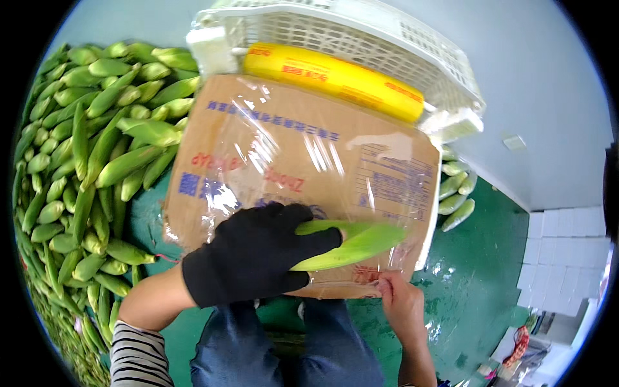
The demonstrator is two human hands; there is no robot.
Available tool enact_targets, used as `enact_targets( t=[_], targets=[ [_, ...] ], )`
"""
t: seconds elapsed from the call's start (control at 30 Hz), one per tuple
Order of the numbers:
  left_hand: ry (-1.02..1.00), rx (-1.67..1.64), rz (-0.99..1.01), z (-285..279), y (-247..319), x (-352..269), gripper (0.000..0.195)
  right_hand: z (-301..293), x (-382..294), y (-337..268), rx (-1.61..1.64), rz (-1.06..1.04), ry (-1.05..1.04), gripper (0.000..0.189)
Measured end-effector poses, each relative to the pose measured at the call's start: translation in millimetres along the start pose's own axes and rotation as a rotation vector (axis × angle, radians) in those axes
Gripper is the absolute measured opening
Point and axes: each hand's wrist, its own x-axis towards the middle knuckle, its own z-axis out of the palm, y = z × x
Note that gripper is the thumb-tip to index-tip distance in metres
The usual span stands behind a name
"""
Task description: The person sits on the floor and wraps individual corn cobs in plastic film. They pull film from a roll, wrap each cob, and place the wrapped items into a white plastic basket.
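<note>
In a black glove, my left hand [261,249] grips a green ear of corn [358,244] in its husk. The ear lies over a cardboard sheet or box [300,179] covered with clear plastic film [316,150]. My bare right hand [401,300] pinches the film at the near right edge of the cardboard. Behind the cardboard, a yellow printed roll of film [333,80] sits on a rod across a white plastic crate [358,29]. The underside of the ear and part of my left fingers are hidden.
A large heap of unwrapped corn ears [111,126] covers the floor on the left. Several ears that look film-wrapped [454,186] lie to the right of the cardboard. White stacked boxes [556,251] stand by the wall at far right, near a red bag [517,346].
</note>
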Motion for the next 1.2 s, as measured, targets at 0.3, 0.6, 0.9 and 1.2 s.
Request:
enact_targets(
  t=[0.3, 0.6, 0.9, 1.2],
  targets=[
    [0.094, 0.175, -0.010, 27.3, -22.8, 15.8, 0.056, 15.9, 97.5, -27.9, 0.036, -0.578, 0.317, 0.038],
    [0.357, 0.234, -0.222, 49.4, -47.2, -98.1, 0.026, 34.9, 138.5, -28.0, 0.048, -0.485, 0.453, 0.028],
    [0.050, -0.032, -0.124, -11.1, -110.0, 29.4, 0.016, 29.7, 138.4, -42.4, 0.076, -0.529, 0.527, 0.020],
    [0.005, 0.391, -0.237, 36.0, 24.1, -40.3, 0.065, 14.7, 88.1, -75.2, -0.171, -0.250, -0.044, 0.040]
  ],
)
